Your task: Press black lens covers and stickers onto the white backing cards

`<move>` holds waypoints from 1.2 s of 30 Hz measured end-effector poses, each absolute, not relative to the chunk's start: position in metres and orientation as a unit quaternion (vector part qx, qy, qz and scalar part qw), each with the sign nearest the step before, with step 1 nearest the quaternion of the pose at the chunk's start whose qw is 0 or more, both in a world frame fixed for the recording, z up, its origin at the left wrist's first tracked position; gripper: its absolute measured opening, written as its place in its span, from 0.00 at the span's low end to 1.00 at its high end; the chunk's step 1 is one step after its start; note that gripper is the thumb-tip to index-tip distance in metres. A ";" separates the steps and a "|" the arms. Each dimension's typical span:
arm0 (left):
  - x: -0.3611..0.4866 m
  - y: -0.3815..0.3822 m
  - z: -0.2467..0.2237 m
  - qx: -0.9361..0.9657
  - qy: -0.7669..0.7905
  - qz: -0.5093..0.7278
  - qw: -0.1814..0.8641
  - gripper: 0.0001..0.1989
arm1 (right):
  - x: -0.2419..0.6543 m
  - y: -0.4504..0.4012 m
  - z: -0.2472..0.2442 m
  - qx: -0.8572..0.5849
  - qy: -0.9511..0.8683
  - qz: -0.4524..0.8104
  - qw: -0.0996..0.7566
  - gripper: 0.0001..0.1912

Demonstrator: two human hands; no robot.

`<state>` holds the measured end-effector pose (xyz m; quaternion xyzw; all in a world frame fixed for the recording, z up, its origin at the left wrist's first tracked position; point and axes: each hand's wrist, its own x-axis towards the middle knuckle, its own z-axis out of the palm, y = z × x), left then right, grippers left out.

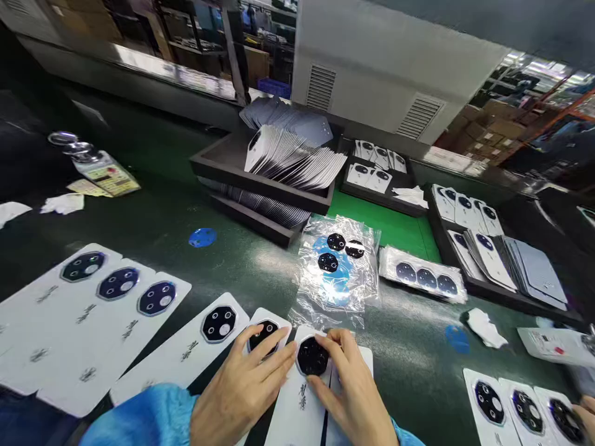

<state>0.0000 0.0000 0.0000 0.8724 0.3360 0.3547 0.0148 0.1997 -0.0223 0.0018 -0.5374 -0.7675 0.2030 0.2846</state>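
A white phone back cover lies at the near edge of the bench. On its top end sits a black octagonal camera ring. My left hand lies flat across the neighbouring white cover, fingertips touching the ring's left side. My right hand presses the ring from the right with thumb and fingers. Neither hand lifts anything off the bench. Just beyond my hands lies a clear plastic bag with several loose black rings and blue film discs.
A row of white covers with fitted rings fans out at the left. Dark trays of stacked covers stand behind, more trays at the right. Another person's hand shows at the lower right beside three covers. Blue film discs lie loose.
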 end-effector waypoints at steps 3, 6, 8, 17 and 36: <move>0.000 0.000 0.003 0.873 0.342 0.346 0.022 0.10 | 0.200 -0.020 0.002 -0.536 -0.770 0.205 0.281 0.29; 0.000 0.000 0.005 0.873 0.347 0.342 0.026 0.10 | 0.200 -0.019 0.002 -0.536 -0.769 0.211 0.276 0.29; 0.000 0.001 0.006 0.872 0.347 0.344 0.027 0.10 | 0.200 -0.019 0.001 -0.537 -0.767 0.216 0.276 0.29; 0.001 0.003 0.009 0.874 0.348 0.340 0.023 0.11 | 0.200 -0.020 0.007 -0.531 -0.766 0.234 0.277 0.29; 0.004 0.002 0.015 0.865 0.358 0.351 0.032 0.13 | 0.199 -0.015 0.021 -0.537 -0.795 0.192 0.209 0.30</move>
